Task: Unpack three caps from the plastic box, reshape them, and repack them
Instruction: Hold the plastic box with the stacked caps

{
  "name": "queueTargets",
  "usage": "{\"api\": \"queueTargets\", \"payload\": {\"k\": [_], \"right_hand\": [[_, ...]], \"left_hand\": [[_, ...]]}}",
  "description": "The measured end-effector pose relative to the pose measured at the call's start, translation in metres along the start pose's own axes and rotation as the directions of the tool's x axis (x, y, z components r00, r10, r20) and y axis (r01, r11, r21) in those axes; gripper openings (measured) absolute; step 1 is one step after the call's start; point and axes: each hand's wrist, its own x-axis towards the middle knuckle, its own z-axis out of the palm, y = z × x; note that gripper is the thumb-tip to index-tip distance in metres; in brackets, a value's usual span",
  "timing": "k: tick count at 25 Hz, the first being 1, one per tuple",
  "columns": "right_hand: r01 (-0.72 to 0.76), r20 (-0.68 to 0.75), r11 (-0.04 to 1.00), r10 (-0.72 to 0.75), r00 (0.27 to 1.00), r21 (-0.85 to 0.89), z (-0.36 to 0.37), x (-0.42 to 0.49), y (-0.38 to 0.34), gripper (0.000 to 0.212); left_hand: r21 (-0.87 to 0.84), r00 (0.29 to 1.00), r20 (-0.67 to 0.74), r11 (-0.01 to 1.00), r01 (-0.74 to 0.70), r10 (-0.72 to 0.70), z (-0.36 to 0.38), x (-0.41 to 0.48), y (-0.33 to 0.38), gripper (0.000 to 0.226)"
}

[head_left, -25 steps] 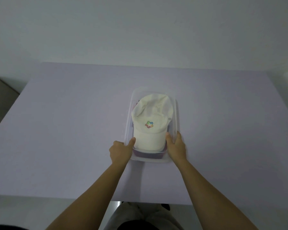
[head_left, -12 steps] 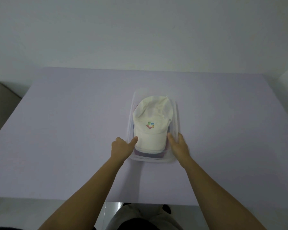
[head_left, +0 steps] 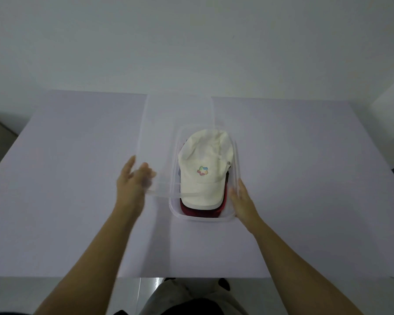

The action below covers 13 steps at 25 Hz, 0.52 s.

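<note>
- Lavender table (head_left: 305, 178) is carrying the plastic box (head_left: 203, 218), white cap (head_left: 205, 164) topmost inside.
- Left hand (head_left: 132, 180) is gripping the clear lid (head_left: 178, 114) aside, to uncover caps.
- Right hand (head_left: 241, 201), fingers straight, is steadying the box.

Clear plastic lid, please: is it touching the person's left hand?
Touching. The head view shows the left hand pinching the clear plastic lid at its near corner, fingers seen through it.
</note>
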Motion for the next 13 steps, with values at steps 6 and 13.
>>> {"api": "queueTargets", "payload": {"k": [6, 13], "right_hand": [[0.028, 0.049, 0.988, -0.021, 0.999, -0.155, -0.006, 0.005, 0.007, 0.070], [0.018, 0.103, 0.987, -0.002, 0.995, -0.158, -0.008, 0.004, 0.002, 0.071]], "left_hand": [[0.120, 1.000, -0.012, 0.993, 0.008, -0.007, -0.098, 0.045, 0.021, 0.038], [0.314, 0.982, -0.068, 0.931, 0.187, -0.174, -0.118, 0.056, -0.037, 0.055]]}}
